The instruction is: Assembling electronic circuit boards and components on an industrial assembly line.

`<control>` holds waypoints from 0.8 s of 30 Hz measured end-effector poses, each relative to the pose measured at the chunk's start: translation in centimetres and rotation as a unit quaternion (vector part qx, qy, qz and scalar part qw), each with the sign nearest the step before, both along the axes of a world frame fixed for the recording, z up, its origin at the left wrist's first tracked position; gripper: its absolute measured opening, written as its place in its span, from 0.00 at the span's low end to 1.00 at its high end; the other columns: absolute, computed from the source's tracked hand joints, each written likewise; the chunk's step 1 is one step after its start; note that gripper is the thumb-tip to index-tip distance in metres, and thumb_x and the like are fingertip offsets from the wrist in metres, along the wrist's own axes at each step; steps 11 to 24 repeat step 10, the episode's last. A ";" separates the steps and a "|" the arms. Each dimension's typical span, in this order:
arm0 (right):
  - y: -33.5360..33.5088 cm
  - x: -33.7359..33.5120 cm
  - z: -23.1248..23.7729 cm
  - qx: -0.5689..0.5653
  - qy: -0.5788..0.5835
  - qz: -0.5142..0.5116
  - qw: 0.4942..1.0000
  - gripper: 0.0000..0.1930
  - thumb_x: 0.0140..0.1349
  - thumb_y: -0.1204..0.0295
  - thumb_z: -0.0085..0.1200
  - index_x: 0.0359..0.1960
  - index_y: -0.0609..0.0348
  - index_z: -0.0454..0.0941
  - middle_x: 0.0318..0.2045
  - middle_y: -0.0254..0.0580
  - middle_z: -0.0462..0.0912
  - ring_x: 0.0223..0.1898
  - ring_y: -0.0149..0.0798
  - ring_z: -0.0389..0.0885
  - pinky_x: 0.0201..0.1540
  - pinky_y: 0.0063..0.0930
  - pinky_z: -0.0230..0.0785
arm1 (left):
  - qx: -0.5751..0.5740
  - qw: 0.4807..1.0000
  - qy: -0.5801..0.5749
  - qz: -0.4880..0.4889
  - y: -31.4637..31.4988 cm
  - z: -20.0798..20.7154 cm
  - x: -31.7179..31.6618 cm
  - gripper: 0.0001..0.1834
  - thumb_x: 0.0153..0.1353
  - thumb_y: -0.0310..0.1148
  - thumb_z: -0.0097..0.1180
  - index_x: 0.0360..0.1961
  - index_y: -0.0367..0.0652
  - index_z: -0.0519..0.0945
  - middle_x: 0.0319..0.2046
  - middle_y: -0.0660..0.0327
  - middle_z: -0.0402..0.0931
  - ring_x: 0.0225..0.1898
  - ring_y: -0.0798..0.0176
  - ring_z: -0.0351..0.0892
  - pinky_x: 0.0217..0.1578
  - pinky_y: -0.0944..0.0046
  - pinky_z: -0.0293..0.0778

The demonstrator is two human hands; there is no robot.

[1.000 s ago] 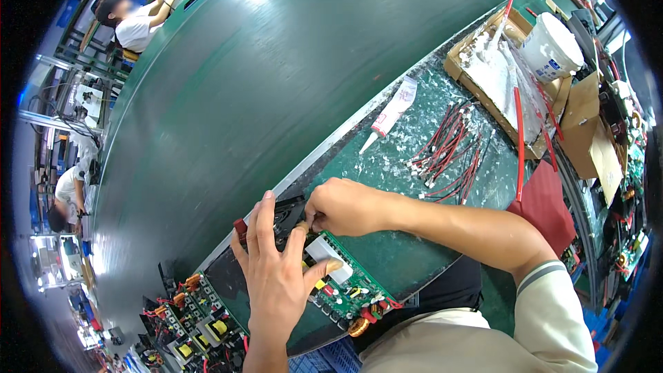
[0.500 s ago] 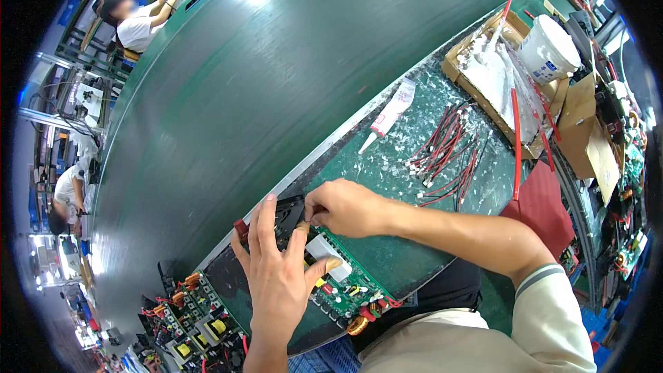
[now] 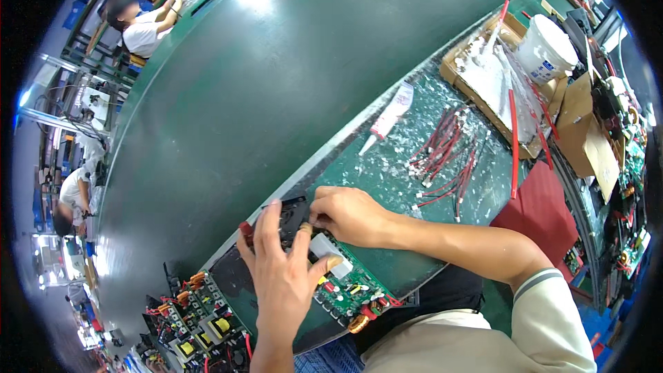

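My left hand (image 3: 280, 266) spreads over a green circuit board (image 3: 366, 270) and a black slatted plastic part, perhaps a fan (image 3: 293, 213). Its fingers are apart, some resting on the black part, and its thumb lies by a white block (image 3: 330, 254) on the board. At the black part's right edge, my right hand (image 3: 349, 214) is closed in a pinch beside my left index fingertip. What those fingers pinch is hidden. Yellow and red components and a copper coil (image 3: 358, 324) sit toward the board's near end.
More populated boards (image 3: 207, 331) lie at lower left. Beyond my right hand are red-and-black wires (image 3: 445, 145), a white tube with a nozzle (image 3: 390, 117), a cardboard box (image 3: 459, 76) and a white bucket (image 3: 545, 48). A wide green surface (image 3: 276, 97) stretches ahead; two people work on its far side.
Both hands stay at the black part, the right one still pinching at its edge. The whole view has shifted slightly.
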State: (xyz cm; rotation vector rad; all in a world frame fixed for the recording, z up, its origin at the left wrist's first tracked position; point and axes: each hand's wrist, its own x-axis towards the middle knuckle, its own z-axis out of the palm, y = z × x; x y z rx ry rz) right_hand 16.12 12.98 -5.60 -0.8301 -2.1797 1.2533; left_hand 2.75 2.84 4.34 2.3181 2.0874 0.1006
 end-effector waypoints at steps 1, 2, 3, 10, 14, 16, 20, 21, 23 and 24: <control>0.3 0.0 0.1 0.010 -0.001 0.006 1.000 0.04 0.54 0.75 0.58 0.31 0.57 0.83 0.35 0.48 0.81 0.40 0.55 0.82 0.40 0.47 0.74 | -0.006 1.000 -0.006 -0.006 0.0 0.2 0.2 0.31 0.48 0.48 0.71 0.50 0.43 0.79 0.67 0.45 0.56 0.69 0.44 0.58 0.66 0.29 0.51; 0.5 -0.1 0.2 0.019 0.012 0.012 1.000 0.04 0.54 0.75 0.58 0.31 0.57 0.83 0.35 0.48 0.81 0.40 0.55 0.82 0.40 0.47 0.74 | -0.011 1.000 -0.008 -0.009 0.1 0.3 0.1 0.31 0.47 0.48 0.72 0.50 0.43 0.80 0.67 0.45 0.56 0.68 0.44 0.58 0.66 0.29 0.51; 0.7 0.0 0.1 0.010 -0.005 0.019 1.000 0.04 0.54 0.76 0.58 0.32 0.58 0.83 0.35 0.49 0.81 0.40 0.55 0.82 0.41 0.48 0.74 | -0.003 1.000 -0.006 -0.019 0.2 0.1 0.0 0.31 0.47 0.48 0.72 0.50 0.43 0.80 0.67 0.45 0.56 0.68 0.44 0.58 0.65 0.29 0.51; 1.2 0.2 0.8 -0.005 -0.037 0.056 0.998 0.05 0.54 0.74 0.60 0.32 0.60 0.83 0.35 0.53 0.81 0.42 0.57 0.82 0.45 0.48 0.74 | -0.009 0.999 -0.038 -0.021 0.3 -0.5 -0.9 0.32 0.47 0.52 0.71 0.50 0.45 0.81 0.68 0.47 0.56 0.68 0.44 0.57 0.64 0.29 0.52; 1.2 0.2 0.8 -0.005 -0.037 0.056 0.998 0.05 0.54 0.74 0.60 0.32 0.60 0.83 0.35 0.53 0.81 0.42 0.57 0.82 0.45 0.48 0.74 | -0.009 0.999 -0.038 -0.021 0.3 -0.5 -0.9 0.32 0.47 0.52 0.71 0.50 0.45 0.81 0.68 0.47 0.56 0.68 0.44 0.57 0.64 0.29 0.52; 1.2 0.2 0.8 -0.005 -0.037 0.056 0.998 0.05 0.54 0.74 0.60 0.32 0.60 0.83 0.35 0.53 0.81 0.42 0.57 0.82 0.45 0.48 0.74 | -0.009 0.999 -0.038 -0.021 0.3 -0.5 -0.9 0.32 0.47 0.52 0.71 0.50 0.45 0.81 0.68 0.47 0.56 0.68 0.44 0.57 0.64 0.29 0.52; 1.2 0.2 0.8 -0.005 -0.037 0.056 0.998 0.05 0.54 0.74 0.60 0.32 0.60 0.83 0.35 0.53 0.81 0.42 0.57 0.82 0.45 0.48 0.74 | -0.009 0.999 -0.038 -0.021 0.3 -0.5 -0.9 0.32 0.47 0.52 0.71 0.50 0.45 0.81 0.68 0.47 0.56 0.68 0.44 0.57 0.64 0.29 0.52; 1.2 0.2 0.8 -0.005 -0.037 0.056 0.998 0.05 0.54 0.74 0.60 0.32 0.60 0.83 0.35 0.53 0.81 0.42 0.57 0.82 0.45 0.48 0.74 | -0.009 0.999 -0.038 -0.021 0.3 -0.5 -0.9 0.32 0.47 0.52 0.71 0.50 0.45 0.81 0.68 0.47 0.56 0.68 0.44 0.57 0.64 0.29 0.52; 1.2 0.2 0.8 -0.005 -0.037 0.056 0.998 0.05 0.54 0.74 0.60 0.32 0.60 0.83 0.35 0.53 0.81 0.42 0.57 0.82 0.45 0.48 0.74 | -0.009 0.999 -0.038 -0.021 0.3 -0.5 -0.9 0.32 0.47 0.52 0.71 0.50 0.45 0.81 0.68 0.47 0.56 0.68 0.44 0.57 0.64 0.29 0.52; 1.2 0.2 0.8 -0.005 -0.037 0.056 0.998 0.05 0.54 0.74 0.60 0.32 0.60 0.83 0.35 0.53 0.81 0.42 0.57 0.82 0.45 0.48 0.74 | -0.009 0.999 -0.038 -0.021 0.3 -0.5 -0.9 0.32 0.47 0.52 0.71 0.50 0.45 0.81 0.68 0.47 0.56 0.68 0.44 0.57 0.64 0.29 0.52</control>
